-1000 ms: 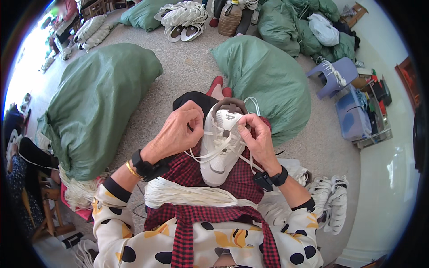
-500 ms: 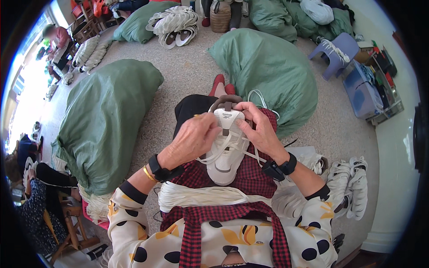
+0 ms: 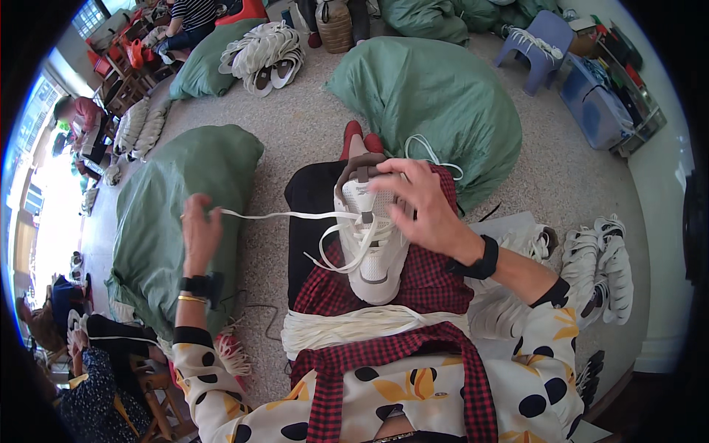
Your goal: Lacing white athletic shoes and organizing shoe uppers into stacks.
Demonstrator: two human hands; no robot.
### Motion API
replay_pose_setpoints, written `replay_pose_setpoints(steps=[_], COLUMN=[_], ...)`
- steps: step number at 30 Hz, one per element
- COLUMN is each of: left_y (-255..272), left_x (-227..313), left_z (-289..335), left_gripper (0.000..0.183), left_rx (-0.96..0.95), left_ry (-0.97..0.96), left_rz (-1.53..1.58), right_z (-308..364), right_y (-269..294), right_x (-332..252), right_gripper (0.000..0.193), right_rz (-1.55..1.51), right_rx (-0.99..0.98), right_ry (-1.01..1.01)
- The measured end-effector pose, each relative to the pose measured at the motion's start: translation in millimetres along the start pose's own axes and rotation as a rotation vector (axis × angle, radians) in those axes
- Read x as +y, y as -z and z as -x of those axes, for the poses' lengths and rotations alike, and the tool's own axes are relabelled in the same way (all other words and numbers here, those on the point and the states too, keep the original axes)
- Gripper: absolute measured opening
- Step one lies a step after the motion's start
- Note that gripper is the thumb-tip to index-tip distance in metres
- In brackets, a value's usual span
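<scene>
A white sneaker (image 3: 378,267) with a brown-grey collar rests on my lap, its toe toward me. One white shoelace (image 3: 284,215) runs taut from the tongue loop out to the left, where my left hand (image 3: 200,235) pinches its end. Another lace end curls loosely over the shoe's left side. My right hand (image 3: 425,203) hovers at the tongue and right collar with its fingers apart and no lace visible in them. Across my waist, over the red-and-black checked apron (image 3: 332,384), lies a thick bundle of white laces (image 3: 369,330).
Large green sacks (image 3: 185,192) stand ahead on both sides. Several white sneakers (image 3: 598,269) lie on the floor at right, near a blue stool (image 3: 535,52) and a plastic bin (image 3: 598,111). Another person (image 3: 96,391) sits close by at lower left.
My left hand has swung out left from the shoe, drawing a lace straight. My right hand has lifted a little off the tongue, its fingers spreading. The view has shifted slightly.
</scene>
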State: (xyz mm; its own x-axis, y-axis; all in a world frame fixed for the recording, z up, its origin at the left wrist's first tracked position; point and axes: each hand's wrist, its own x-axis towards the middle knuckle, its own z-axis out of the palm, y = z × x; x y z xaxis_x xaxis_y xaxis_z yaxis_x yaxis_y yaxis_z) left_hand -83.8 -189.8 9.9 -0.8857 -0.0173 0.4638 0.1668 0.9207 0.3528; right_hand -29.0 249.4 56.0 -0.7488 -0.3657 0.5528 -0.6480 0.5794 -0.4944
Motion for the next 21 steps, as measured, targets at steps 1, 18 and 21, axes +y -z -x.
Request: replay_pose_setpoints(steps=[1, 18, 21], left_y=[-8, -37, -37], left_x=[28, 184, 186], left_z=[3, -3, 7], left_gripper=[0.025, 0.029, 0.03], left_rx=[-0.038, -0.298, -0.195], left_ry=[-0.034, -0.291, -0.295], left_rz=[0.088, 0.595, 0.636], right_z=[3, 29, 48], right_y=[1, 85, 76], right_x=[-5, 60, 66], right_gripper=[0.038, 0.027, 0.017], right_rz=[0.002, -1.311, -1.452], right_rx=[-0.007, 0.54, 0.548], right_ry=[0.007, -0.475, -0.631])
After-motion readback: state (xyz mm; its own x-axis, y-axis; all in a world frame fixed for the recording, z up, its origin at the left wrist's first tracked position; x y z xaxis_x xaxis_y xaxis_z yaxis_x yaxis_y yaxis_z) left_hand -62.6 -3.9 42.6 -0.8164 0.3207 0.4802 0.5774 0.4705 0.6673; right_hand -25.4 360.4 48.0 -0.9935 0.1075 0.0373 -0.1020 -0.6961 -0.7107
